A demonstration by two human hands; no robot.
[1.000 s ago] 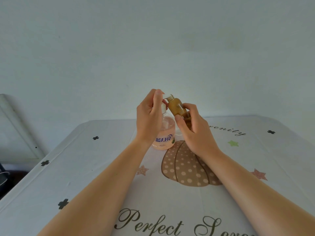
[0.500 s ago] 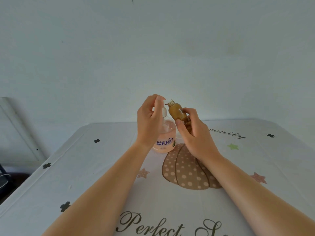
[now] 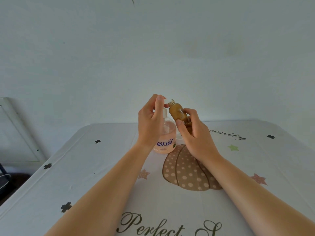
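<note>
Holding amber bottle [image 3: 177, 111] in right hand [image 3: 197, 138] grip | left hand [image 3: 150, 123] grip curled on pump bottle [image 3: 167, 135]

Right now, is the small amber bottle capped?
No, the small amber bottle in the right hand shows a bare threaded mouth.

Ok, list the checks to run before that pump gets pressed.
1. Cap off the amber bottle, mouth open: ok.
2. Its mouth against the white nozzle: ok.
3. Grip of the right hand on the tilted amber bottle: ok.
4. Hold of the left hand on the pump head: ok.
5. Stance of the pink pump bottle, upright on the table: ok.
6. Room left inside the amber bottle: cannot tell.
</note>
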